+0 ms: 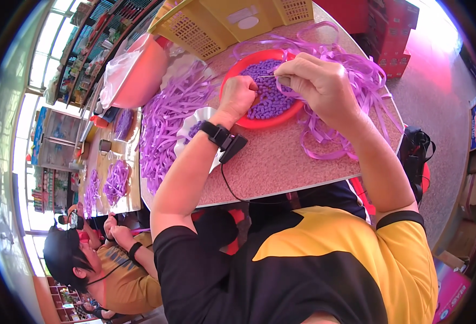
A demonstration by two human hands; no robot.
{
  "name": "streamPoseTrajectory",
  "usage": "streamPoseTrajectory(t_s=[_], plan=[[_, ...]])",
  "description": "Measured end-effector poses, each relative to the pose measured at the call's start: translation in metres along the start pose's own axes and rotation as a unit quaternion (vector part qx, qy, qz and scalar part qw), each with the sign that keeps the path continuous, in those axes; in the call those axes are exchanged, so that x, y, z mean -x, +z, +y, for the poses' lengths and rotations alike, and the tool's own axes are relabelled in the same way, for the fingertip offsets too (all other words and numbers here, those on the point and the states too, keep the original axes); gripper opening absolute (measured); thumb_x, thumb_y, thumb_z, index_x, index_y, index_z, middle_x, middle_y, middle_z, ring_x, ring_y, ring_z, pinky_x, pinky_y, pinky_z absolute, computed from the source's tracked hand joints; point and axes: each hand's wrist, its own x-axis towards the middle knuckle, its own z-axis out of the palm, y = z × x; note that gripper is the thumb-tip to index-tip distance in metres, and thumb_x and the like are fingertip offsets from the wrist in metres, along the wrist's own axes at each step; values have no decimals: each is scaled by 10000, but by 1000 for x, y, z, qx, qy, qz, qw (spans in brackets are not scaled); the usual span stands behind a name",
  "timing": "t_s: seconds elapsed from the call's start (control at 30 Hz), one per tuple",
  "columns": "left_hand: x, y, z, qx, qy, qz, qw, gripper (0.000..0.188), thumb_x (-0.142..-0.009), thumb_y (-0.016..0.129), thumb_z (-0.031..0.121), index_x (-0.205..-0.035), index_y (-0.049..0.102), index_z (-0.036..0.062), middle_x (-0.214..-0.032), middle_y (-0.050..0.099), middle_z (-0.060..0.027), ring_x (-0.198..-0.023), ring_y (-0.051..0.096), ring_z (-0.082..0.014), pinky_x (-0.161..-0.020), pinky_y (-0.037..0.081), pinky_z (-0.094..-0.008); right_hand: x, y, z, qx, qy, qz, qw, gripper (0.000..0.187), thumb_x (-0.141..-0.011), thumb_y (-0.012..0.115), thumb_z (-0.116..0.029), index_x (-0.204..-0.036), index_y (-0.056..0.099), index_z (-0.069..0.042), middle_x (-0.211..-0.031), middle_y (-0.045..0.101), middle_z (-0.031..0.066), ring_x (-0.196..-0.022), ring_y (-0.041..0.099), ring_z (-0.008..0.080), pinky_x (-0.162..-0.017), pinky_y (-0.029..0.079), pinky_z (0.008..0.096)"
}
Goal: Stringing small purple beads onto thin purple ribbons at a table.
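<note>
A red bowl (259,125) full of small purple beads (270,110) stands on the speckled pink table (281,162). Above its right side, my right hand (319,86) pinches a thin needle (266,76), which points left over the beads. My left hand (239,96) is closed at the bowl's left side, its fingertips down by the beads; whatever they hold is hidden. Purple ribbons (351,70) lie in loops around the bowl's right side, and more ribbon strips (165,119) are heaped to the left. Partly behind my left forearm sits a white fluted dish (203,114) with purple pieces in it.
A yellow plastic crate (222,27) stands at the table's far edge. Left of it is a pink basin (146,75) with clear plastic in it. Another person (114,264) sits at the left beside a second table holding purple bundles (117,182). Red boxes (392,38) are stacked far right.
</note>
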Motion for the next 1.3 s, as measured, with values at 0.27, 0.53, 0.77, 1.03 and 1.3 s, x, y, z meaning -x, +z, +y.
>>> streamPoseTrajectory(t_s=[0.27,0.53,0.77,1.03,1.3], plan=[[26,-26,40,242,-121,-6,963,71,-815,671,42,-818,692,-25,-739,698,-91,-648,654,-148,-576,524,-271,1,0,1,38,108,-33,993,127,-867,662,16,-990,694,21,-906,723,109,-820,699,175,-752,544,280],[85,-31,69,706,-113,73,696,119,-851,677,-33,-964,640,-22,-894,682,-115,-714,651,-165,-599,524,-281,6,16,-3,-23,151,-118,981,142,-872,662,9,-1010,686,30,-894,724,110,-847,692,158,-778,544,287],[98,-24,76,728,-104,129,665,152,-867,693,-24,-1014,651,-15,-910,679,-95,-719,651,-162,-585,527,-280,9,22,-7,-36,152,-159,975,132,-874,640,33,-999,684,30,-864,709,113,-836,689,171,-768,540,293],[103,-15,83,716,-119,141,673,161,-821,727,-42,-957,649,-6,-862,673,-77,-670,632,-140,-552,515,-263,8,27,-13,-39,146,-176,973,145,-858,622,46,-981,694,22,-854,705,115,-785,676,175,-718,518,290],[103,-9,80,723,-87,177,662,132,-857,722,-10,-964,645,-12,-882,676,-83,-679,640,-152,-544,522,-281,10,29,-11,-79,170,-175,967,177,-875,581,81,-1012,685,36,-852,687,47,-807,626,86,-736,495,227]])
